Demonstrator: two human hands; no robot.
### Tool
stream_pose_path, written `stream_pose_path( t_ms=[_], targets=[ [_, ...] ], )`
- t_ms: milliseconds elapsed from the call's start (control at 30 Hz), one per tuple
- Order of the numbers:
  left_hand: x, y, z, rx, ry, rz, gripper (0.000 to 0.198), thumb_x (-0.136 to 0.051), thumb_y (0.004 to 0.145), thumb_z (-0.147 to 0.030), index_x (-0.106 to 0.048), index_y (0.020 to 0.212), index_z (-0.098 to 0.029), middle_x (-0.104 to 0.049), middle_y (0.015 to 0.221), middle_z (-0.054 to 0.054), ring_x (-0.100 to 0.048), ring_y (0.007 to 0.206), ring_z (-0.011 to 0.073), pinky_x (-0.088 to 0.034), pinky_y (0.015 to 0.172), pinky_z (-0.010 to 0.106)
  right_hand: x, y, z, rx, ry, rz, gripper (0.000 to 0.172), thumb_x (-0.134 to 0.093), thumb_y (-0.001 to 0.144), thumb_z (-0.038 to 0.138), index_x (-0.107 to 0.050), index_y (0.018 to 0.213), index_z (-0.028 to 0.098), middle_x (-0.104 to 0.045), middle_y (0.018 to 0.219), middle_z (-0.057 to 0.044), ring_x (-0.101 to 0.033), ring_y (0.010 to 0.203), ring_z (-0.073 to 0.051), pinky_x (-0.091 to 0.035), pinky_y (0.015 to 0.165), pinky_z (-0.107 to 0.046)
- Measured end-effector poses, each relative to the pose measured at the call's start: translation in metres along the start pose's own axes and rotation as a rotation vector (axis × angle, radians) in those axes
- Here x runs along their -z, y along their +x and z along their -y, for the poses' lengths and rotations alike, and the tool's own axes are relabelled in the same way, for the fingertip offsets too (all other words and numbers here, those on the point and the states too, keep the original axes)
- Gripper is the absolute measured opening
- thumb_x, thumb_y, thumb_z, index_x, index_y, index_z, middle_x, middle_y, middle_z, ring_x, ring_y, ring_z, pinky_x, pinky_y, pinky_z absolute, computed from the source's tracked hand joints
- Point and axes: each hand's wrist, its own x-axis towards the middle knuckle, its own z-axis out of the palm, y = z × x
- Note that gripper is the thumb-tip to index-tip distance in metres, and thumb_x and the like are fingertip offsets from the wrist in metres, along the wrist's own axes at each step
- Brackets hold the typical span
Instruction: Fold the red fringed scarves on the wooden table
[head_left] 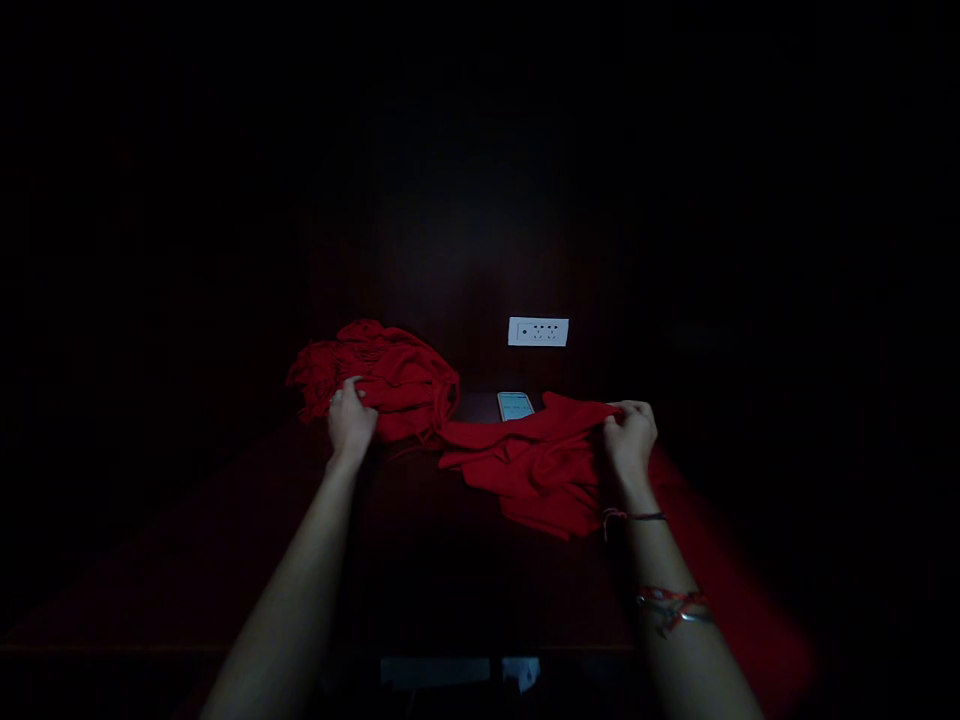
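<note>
A red fringed scarf (540,470) stretches across the dark table in front of me. Its left part is bunched up, with tassels at the far left end. My left hand (351,418) is closed on the near edge of that bunched part. On the other side, my right hand (631,432) pinches an upper corner of the scarf, and loose folds hang and lie between the two hands. Bracelets circle my right wrist and forearm.
Behind the scarf lies a phone (514,405) with its screen lit. A white socket panel (538,332) is set in the dark wall. The table's front edge (187,650) runs across near me. Deep shadow hides both sides.
</note>
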Motion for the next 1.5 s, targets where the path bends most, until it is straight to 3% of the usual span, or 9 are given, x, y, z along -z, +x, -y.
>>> stream_pose_path(
  t_ms=[100, 233, 400, 667, 800, 1000, 1133, 1300, 1500],
  targets=[
    [-0.009, -0.019, -0.031, -0.177, -0.008, 0.065, 0.037, -0.043, 0.069, -0.008, -0.046, 0.106, -0.012, -0.052, 0.093, 0.009, -0.047, 0.089, 0.0191, -0.037, 0.082, 0.032, -0.003, -0.008, 0.017, 0.171, -0.006, 0.229, 0.019, -0.047, 0.060, 0.013, -0.061, 0.073, 0.014, -0.051, 0.087, -0.009, -0.047, 0.082, -0.021, -0.037, 0.077, -0.036],
    [-0.033, -0.069, -0.086, -0.704, -0.108, 0.302, 0.036, -0.047, 0.075, -0.033, -0.044, 0.109, -0.021, -0.047, 0.105, 0.005, -0.043, 0.097, 0.0183, -0.036, 0.083, 0.031, -0.002, -0.017, 0.033, 0.461, 0.110, 0.589, 0.019, -0.054, 0.059, 0.011, -0.062, 0.075, 0.017, -0.051, 0.095, -0.006, -0.044, 0.093, -0.020, -0.033, 0.084, -0.034],
    [-0.047, -0.092, -0.099, -0.792, -0.012, 0.341, 0.020, -0.042, 0.080, -0.027, -0.054, 0.094, -0.019, -0.054, 0.088, 0.003, -0.047, 0.084, 0.0168, -0.035, 0.078, 0.031, 0.007, -0.017, 0.035, 0.479, 0.322, 0.925, 0.016, -0.064, 0.059, 0.024, -0.063, 0.074, 0.018, -0.051, 0.092, -0.004, -0.049, 0.087, -0.017, -0.036, 0.082, -0.030],
    [-0.035, -0.088, -0.099, -0.698, -0.107, 0.265, 0.033, -0.043, 0.078, -0.034, -0.046, 0.107, -0.019, -0.053, 0.101, 0.004, -0.045, 0.093, 0.0179, -0.034, 0.081, 0.031, 0.008, -0.016, 0.050, 0.318, 0.598, 0.435, 0.011, -0.057, 0.067, 0.027, -0.059, 0.071, 0.017, -0.052, 0.084, -0.004, -0.050, 0.082, -0.016, -0.038, 0.077, -0.030],
    [-0.043, -0.098, -0.105, -0.708, -0.061, 0.312, 0.028, -0.048, 0.074, -0.025, -0.051, 0.100, -0.019, -0.057, 0.093, 0.003, -0.049, 0.088, 0.0181, -0.032, 0.085, 0.033, 0.007, -0.019, 0.053, 0.370, 0.594, 0.418, 0.011, -0.059, 0.065, 0.027, -0.059, 0.070, 0.017, -0.052, 0.087, -0.004, -0.049, 0.084, -0.017, -0.038, 0.078, -0.030],
    [-0.035, -0.056, -0.069, -0.327, -0.111, 0.053, 0.025, -0.035, 0.076, -0.015, -0.053, 0.093, -0.018, -0.059, 0.088, 0.003, -0.053, 0.081, 0.0162, -0.038, 0.075, 0.026, -0.003, -0.008, 0.034, 0.123, 0.533, 0.120, 0.009, -0.051, 0.065, 0.023, -0.055, 0.066, 0.016, -0.050, 0.080, -0.005, -0.049, 0.079, -0.017, -0.040, 0.074, -0.032],
    [-0.031, -0.042, -0.054, -0.261, 0.000, 0.035, 0.022, -0.035, 0.076, -0.016, -0.054, 0.087, -0.018, -0.060, 0.080, 0.003, -0.054, 0.077, 0.0170, -0.038, 0.072, 0.027, -0.010, -0.013, 0.027, 0.092, 0.230, 0.239, 0.017, -0.052, 0.060, 0.019, -0.057, 0.076, 0.016, -0.047, 0.090, -0.009, -0.047, 0.086, -0.021, -0.038, 0.079, -0.037],
    [-0.035, -0.062, -0.076, -0.445, -0.026, 0.123, 0.013, -0.041, 0.072, -0.015, -0.053, 0.078, -0.018, -0.058, 0.078, 0.002, -0.052, 0.077, 0.0161, -0.038, 0.072, 0.027, -0.004, -0.034, 0.047, 0.591, 0.088, 0.566, 0.057, -0.058, 0.061, 0.033, -0.041, 0.115, 0.024, -0.034, 0.120, -0.008, -0.030, 0.111, -0.026, -0.021, 0.092, -0.050],
    [-0.025, -0.076, -0.097, -0.677, -0.146, 0.209, 0.014, -0.040, 0.077, -0.020, -0.053, 0.083, -0.018, -0.057, 0.083, 0.002, -0.050, 0.081, 0.0154, -0.036, 0.076, 0.028, -0.008, -0.051, 0.070, 0.773, 0.109, 0.454, 0.038, -0.050, 0.072, 0.042, -0.050, 0.105, 0.024, -0.041, 0.117, -0.008, -0.029, 0.113, -0.025, -0.008, 0.095, -0.052]
  ],
)
